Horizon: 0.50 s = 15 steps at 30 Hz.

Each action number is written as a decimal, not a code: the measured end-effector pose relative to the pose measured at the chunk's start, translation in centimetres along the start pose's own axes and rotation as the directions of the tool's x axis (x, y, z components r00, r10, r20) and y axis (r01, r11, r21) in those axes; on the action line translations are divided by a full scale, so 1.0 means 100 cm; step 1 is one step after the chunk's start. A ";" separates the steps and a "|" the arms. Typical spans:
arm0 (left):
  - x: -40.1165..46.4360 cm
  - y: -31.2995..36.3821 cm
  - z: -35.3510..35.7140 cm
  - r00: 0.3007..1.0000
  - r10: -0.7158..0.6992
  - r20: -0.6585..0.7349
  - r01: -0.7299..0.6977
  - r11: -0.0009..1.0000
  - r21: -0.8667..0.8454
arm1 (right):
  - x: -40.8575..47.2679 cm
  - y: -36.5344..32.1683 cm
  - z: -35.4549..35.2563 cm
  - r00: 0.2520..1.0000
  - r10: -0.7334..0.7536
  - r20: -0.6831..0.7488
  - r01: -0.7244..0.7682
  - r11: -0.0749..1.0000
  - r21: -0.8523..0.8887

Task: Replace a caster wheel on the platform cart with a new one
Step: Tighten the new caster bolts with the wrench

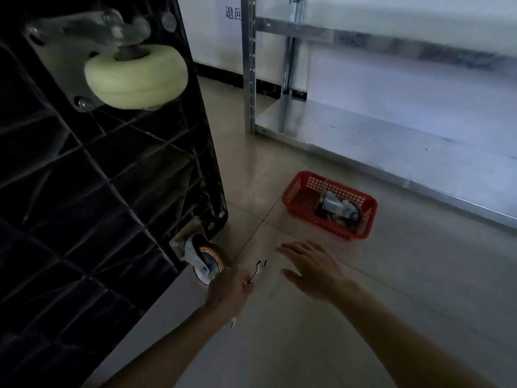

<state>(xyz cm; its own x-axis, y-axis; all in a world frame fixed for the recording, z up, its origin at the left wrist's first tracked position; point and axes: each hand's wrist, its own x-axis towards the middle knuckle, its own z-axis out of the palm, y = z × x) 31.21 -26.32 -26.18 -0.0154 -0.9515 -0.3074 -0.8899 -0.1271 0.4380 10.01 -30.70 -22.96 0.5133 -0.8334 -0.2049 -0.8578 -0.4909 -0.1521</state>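
Black ribbed platform cart (84, 177) stands tipped on its edge on the tiled floor (405, 289), underside facing us. Left hand (229, 289) grips a wrench (258, 270) just beside the cart's bottom-corner caster (207, 261). Right hand (313, 268) hovers flat, fingers spread, grasping nothing. A pale caster (137, 77) sits at the cart's top corner; another caster (340, 207) lies in the red basket (302, 203) near the metal shelving (250, 79).

metal shelf rack (391, 130) by wall; paper sign (232, 12); tiled floor (391, 275)
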 end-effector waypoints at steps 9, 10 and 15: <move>0.010 -0.012 0.041 0.997 -0.066 0.031 0.065 0.997 0.031 | 0.006 0.002 0.051 0.998 0.022 0.064 -0.027 0.996 0.082; 0.010 -0.014 0.044 0.997 -0.072 0.018 0.071 0.997 0.031 | 0.006 0.001 0.053 0.997 0.022 0.069 -0.028 0.996 0.087; 0.008 -0.022 0.053 0.998 -0.058 -0.023 0.059 0.996 0.062 | 0.004 -0.003 0.063 0.996 0.026 0.083 -0.035 0.994 0.103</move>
<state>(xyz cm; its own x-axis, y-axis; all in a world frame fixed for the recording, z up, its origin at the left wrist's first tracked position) 30.74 -25.34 -31.85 0.0465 -0.9488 -0.3124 -0.9159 -0.1653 0.3658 10.65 -29.28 -29.05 0.4910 -0.8222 -0.2880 -0.8679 -0.4328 -0.2438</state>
